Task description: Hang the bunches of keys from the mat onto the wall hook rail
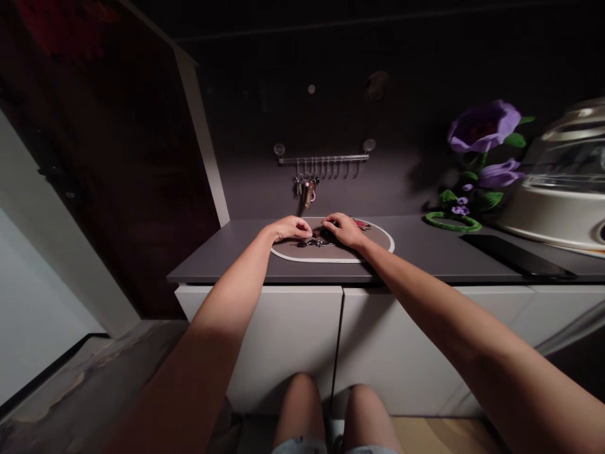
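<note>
Keys (pixel 318 242) on the oval mat (pixel 307 254), between left hand (pixel 289 228), pinched narrow, and right hand (pixel 346 231), curled low over the mat; cannot tell about a firm grip in either. Red item (pixel 362 224) just beyond the right hand, rack (pixel 326 159) with hanging keys (pixel 309 193) on the wall (pixel 397 186) behind. Farther right on the counter (pixel 430 255), 2 large purple flowers (pixel 501 173) near a dark slab (pixel 517 255).

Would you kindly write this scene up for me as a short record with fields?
Left hand: over the oval mat, fingertips near small metal items
Right hand: over the mat, fingers bent down
Grip: unclear for both hands
Surface: grey counter
Wall: hook rail, hanging keys left of its middle
Counter, right side: purple flowers, flat black object
</note>
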`<action>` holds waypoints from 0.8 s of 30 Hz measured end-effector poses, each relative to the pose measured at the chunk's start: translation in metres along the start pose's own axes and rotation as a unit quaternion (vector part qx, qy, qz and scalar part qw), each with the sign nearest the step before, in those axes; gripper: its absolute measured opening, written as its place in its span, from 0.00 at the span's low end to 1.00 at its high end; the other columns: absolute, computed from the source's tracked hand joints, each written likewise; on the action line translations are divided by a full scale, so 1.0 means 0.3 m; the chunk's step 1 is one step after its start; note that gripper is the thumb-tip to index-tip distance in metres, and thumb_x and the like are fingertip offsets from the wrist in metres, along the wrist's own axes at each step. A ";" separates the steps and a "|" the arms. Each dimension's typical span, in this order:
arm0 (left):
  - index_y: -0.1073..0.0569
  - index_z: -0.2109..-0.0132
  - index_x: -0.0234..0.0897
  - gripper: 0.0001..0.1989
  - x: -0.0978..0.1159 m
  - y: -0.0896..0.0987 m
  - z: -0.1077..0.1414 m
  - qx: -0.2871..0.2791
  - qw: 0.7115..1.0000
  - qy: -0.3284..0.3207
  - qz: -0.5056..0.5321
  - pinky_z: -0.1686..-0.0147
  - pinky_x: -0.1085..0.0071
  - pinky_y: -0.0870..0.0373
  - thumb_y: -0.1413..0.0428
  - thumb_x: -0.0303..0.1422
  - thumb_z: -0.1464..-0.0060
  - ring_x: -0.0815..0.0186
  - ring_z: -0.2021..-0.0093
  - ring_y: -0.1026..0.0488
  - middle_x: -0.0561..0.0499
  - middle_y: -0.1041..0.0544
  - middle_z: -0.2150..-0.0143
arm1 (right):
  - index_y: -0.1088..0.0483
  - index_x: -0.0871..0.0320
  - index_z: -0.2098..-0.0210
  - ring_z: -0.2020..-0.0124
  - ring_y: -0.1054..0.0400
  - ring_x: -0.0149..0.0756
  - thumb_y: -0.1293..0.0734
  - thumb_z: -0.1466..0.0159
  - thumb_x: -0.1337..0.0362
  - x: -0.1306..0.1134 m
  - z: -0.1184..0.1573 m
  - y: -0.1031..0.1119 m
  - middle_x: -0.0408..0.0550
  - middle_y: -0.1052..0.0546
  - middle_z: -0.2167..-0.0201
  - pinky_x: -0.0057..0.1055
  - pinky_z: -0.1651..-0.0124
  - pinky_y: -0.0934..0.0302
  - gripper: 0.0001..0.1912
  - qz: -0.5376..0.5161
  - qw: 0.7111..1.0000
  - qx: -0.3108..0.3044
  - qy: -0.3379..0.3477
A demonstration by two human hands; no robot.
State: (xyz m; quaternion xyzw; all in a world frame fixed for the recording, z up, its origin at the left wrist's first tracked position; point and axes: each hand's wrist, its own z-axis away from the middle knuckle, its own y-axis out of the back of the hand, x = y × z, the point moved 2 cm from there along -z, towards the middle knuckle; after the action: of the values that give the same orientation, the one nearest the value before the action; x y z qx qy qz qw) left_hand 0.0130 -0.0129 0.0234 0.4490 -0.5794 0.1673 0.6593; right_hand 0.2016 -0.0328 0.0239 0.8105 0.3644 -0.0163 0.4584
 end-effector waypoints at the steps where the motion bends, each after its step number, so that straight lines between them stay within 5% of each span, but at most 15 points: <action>1: 0.27 0.69 0.30 0.16 -0.001 0.001 0.002 -0.013 1.000 0.009 0.003 0.73 0.74 0.38 0.35 0.35 0.66 0.73 0.76 0.33 0.51 0.28 0.75 | 0.27 0.61 0.65 0.61 0.33 0.36 0.40 0.40 0.61 0.001 0.001 -0.003 0.52 0.25 0.63 0.32 0.54 0.42 0.13 0.008 1.000 -0.004 0.007; 14: 0.25 0.70 0.31 0.14 0.021 -0.003 0.032 -0.063 0.993 0.011 -0.100 0.69 0.75 0.40 0.36 0.34 0.67 0.74 0.73 0.34 0.54 0.27 0.74 | 0.27 0.61 0.67 0.63 0.34 0.35 0.40 0.40 0.64 0.016 -0.023 -0.028 0.51 0.25 0.65 0.30 0.56 0.43 0.12 0.064 0.996 -0.033 0.057; 24: 0.26 0.70 0.29 0.13 0.003 0.004 0.013 -0.028 0.999 0.007 -0.031 0.73 0.74 0.41 0.38 0.36 0.62 0.74 0.75 0.35 0.52 0.28 0.76 | 0.27 0.61 0.68 0.62 0.35 0.36 0.40 0.41 0.65 0.022 -0.030 -0.033 0.51 0.25 0.66 0.31 0.55 0.43 0.11 0.066 0.996 -0.028 0.054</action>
State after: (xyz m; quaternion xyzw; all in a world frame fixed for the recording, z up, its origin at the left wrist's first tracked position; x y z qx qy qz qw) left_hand 0.0100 -0.0156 0.0245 0.4469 -0.5651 0.1342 0.6803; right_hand 0.1975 -0.0191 0.0195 0.8193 0.3346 0.0683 0.4605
